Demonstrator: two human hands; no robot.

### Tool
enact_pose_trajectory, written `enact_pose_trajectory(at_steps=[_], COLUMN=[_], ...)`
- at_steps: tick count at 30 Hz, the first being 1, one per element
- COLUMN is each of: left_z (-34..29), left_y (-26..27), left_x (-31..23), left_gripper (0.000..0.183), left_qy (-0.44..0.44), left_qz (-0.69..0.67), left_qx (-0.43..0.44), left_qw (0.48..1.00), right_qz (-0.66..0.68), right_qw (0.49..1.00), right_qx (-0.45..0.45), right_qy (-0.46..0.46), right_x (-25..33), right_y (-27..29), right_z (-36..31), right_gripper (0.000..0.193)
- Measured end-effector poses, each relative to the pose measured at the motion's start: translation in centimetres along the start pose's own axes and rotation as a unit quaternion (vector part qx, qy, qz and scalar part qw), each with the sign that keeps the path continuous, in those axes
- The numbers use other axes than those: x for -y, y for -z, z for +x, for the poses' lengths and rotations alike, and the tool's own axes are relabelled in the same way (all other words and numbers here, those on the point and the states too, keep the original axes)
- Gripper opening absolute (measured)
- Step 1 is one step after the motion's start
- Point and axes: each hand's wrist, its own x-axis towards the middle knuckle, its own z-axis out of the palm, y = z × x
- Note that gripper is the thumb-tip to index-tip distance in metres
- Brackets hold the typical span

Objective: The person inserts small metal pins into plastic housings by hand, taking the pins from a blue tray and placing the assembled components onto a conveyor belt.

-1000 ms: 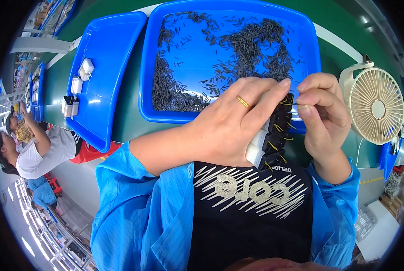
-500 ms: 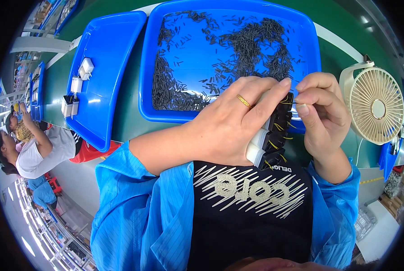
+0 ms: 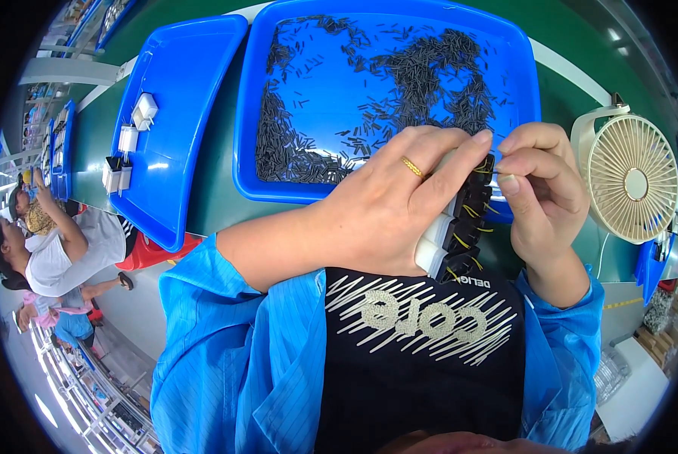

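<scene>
My left hand, with a gold ring, is closed around a row of white blocks. Black parts line the row's right side, and short yellow wires stick out of them. The hand covers most of the white blocks. At the row's far end, my right hand is closed in a pinch, thumb against fingers, beside a thin wire end. What sits between its fingertips is too small to make out.
Beyond my hands lies a large blue tray strewn with short black tubes. To its left, another blue tray holds several white blocks. A cream fan stands at the right. Another person sits at far left.
Both hands keep nearly the same pose, the right still pinching at the far end of the row. In the left background, a further person in pink has come into view.
</scene>
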Motion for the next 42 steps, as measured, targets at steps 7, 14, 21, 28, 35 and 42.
enact_pose_trajectory(at_steps=[7,14,21,28,35,42], left_z=[-0.3,-0.2,-0.3,-0.3,-0.2,-0.3], left_y=[-0.2,-0.1,-0.1,-0.1,0.0,-0.3], left_x=[0.2,0.3,0.3,0.3,0.3,0.2], left_gripper=[0.100,0.107,0.108,0.108,0.107,0.104], left_qy=[0.002,0.008,0.006,0.007,0.002,-0.011], left_qz=[-0.002,-0.007,-0.004,0.004,0.001,0.013], left_qx=[-0.005,0.000,0.001,0.002,0.004,-0.012], left_qw=[1.000,1.000,1.000,1.000,1.000,1.000], right_qz=[-0.049,-0.140,-0.115,-0.186,-0.152,0.004], right_qw=[0.998,0.987,0.993,0.978,0.986,0.987], right_qx=[0.025,0.037,0.010,0.060,0.060,0.064], right_qy=[0.025,0.063,0.038,0.073,0.022,-0.150], right_x=[-0.1,0.0,0.1,0.2,-0.3,-0.4], right_y=[-0.1,-0.6,-0.4,0.1,-0.5,-0.1], right_z=[0.3,0.5,0.4,1.1,0.7,0.5], right_gripper=[0.015,0.021,0.022,0.016,0.011,0.011])
